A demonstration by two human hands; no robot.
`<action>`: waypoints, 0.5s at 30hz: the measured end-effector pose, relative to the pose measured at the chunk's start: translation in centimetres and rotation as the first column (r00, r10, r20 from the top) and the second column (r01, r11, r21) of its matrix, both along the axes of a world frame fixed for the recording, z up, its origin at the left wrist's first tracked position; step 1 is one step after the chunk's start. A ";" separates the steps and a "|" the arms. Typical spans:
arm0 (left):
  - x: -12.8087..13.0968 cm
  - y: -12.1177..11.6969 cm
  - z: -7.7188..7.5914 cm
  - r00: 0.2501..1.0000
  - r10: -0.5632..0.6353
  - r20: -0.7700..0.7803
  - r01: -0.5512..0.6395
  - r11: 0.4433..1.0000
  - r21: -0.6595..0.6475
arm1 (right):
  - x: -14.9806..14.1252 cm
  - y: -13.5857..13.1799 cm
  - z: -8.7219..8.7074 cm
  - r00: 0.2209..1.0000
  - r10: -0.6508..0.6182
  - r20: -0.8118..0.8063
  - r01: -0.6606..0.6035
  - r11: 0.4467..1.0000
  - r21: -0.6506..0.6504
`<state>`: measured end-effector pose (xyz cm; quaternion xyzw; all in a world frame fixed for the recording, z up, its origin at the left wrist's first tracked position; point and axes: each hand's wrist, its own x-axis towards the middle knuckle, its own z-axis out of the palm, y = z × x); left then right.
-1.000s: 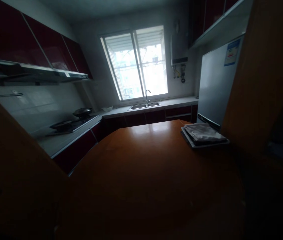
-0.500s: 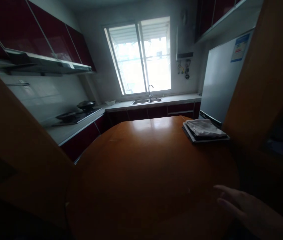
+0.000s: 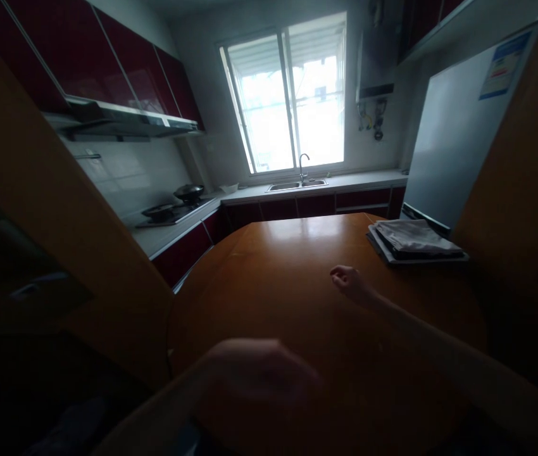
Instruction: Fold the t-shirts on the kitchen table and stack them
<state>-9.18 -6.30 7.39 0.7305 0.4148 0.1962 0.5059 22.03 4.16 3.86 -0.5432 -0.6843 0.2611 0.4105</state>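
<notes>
My right hand (image 3: 347,282) is stretched out over the brown wooden table (image 3: 288,304), left of a stack of folded cloths (image 3: 416,237). Its fingers are curled closed, and nothing shows in them. Nearer to me, my left hand (image 3: 262,370) hangs over the front part of the table. Motion smears its fingers, so their position is unclear. Folded pale and dark pieces make up the stack, lying flat at the table's far right edge. Neither hand touches it.
Beyond the table runs a white counter with a sink (image 3: 297,184) under a window. Pans (image 3: 188,192) stand on the stove at left, below a range hood (image 3: 131,120). A fridge (image 3: 459,133) is at right. Wooden posts (image 3: 60,190) flank the table.
My right hand has moved forward and left over the table, and its fingers have curled closed. My left hand has come into view. The scene has shifted rightward in view.
</notes>
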 end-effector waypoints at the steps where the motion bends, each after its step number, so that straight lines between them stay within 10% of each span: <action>1: 1.6 2.1 0.1 0.998 -0.062 0.023 0.062 0.998 -0.024 | -1.0 1.5 -0.9 0.998 -0.064 -0.008 0.064 0.998 0.006; 8: 10.3 16.8 -6.2 0.947 0.314 0.069 -0.314 0.855 0.412 | -5.1 5.5 -5.6 0.975 -0.212 -0.067 0.214 0.976 0.041; 15: 7.9 16.6 -10.6 0.973 0.174 0.154 -0.220 0.902 0.371 | -4.9 4.6 -7.9 0.963 -0.166 -0.210 0.192 0.976 0.106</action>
